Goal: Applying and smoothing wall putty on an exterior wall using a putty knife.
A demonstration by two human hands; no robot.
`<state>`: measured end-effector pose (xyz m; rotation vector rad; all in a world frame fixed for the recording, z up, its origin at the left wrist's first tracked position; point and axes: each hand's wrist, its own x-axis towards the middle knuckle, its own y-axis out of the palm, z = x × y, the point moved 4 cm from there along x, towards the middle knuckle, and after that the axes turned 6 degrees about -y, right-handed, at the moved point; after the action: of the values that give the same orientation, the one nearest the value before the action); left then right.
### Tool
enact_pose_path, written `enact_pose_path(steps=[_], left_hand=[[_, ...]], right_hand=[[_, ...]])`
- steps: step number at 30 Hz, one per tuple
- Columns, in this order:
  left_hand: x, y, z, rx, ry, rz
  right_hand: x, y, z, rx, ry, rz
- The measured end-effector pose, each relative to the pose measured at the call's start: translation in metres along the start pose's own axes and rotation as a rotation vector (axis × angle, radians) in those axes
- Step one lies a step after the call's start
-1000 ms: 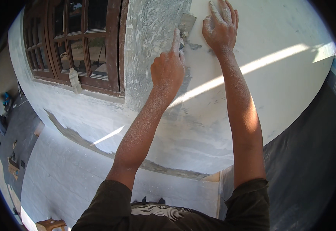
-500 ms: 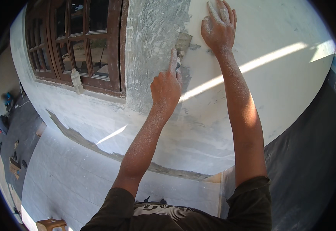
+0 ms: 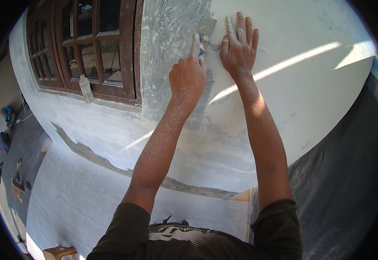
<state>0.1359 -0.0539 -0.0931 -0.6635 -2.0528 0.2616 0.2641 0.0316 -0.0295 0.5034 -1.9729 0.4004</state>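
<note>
High at twelve o'clock on a pale plastered wall (image 3: 301, 30), my dust-whitened left hand (image 3: 187, 76) is grasping a flat-bladed metal scraper (image 3: 206, 27), its index finger stretching up toward the blade while the other fingers are curling around the handle and hiding most of it. The blade is lying against the wall, along the border between a rough, streaked grey plaster band (image 3: 171, 47) and the smooth off-white finish to its right. At one o'clock, just beside the scraper, my powder-coated right hand (image 3: 239, 56) is holding nothing, its fingers spreading upward and its palm facing the wall; I cannot tell how firmly it is pressing. A narrow strip of sunlight is slanting in from two o'clock, meeting my right forearm. Toward ten o'clock, a clear plastic bottle (image 3: 86, 89) is standing by the lower edge of a brown wooden window with small glass panes (image 3: 128, 56). Between seven and eight o'clock, a brown stool (image 3: 60, 251) is showing partly at the edge of view, while a dark grey sheet-like surface (image 3: 340, 173) is filling four o'clock.
</note>
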Motion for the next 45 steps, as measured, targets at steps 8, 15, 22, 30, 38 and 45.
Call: enact_pose_path(steps=[8, 15, 22, 30, 38, 45], left_hand=[[-0.026, 0.01, 0.011, 0.005, -0.049, 0.139], [0.017, -0.007, -0.002, -0.005, 0.038, -0.055], [-0.028, 0.018, 0.016, 0.067, -0.066, 0.217], [-0.016, 0.014, 0.009, -0.005, -0.027, 0.149], [0.001, 0.004, 0.007, -0.016, 0.025, 0.034], [-0.032, 0.015, 0.026, -0.02, -0.096, 0.177]], right_hand=[[-0.018, 0.0, 0.007, -0.132, 0.034, 0.102], [-0.018, 0.001, 0.014, -0.107, 0.076, 0.118], [-0.026, 0.002, 0.009, -0.131, 0.098, 0.128], [-0.029, 0.003, 0.007, -0.118, 0.104, 0.111], [-0.026, 0.002, 0.01, -0.13, 0.099, 0.106], [-0.026, 0.001, 0.011, -0.137, 0.097, 0.108]])
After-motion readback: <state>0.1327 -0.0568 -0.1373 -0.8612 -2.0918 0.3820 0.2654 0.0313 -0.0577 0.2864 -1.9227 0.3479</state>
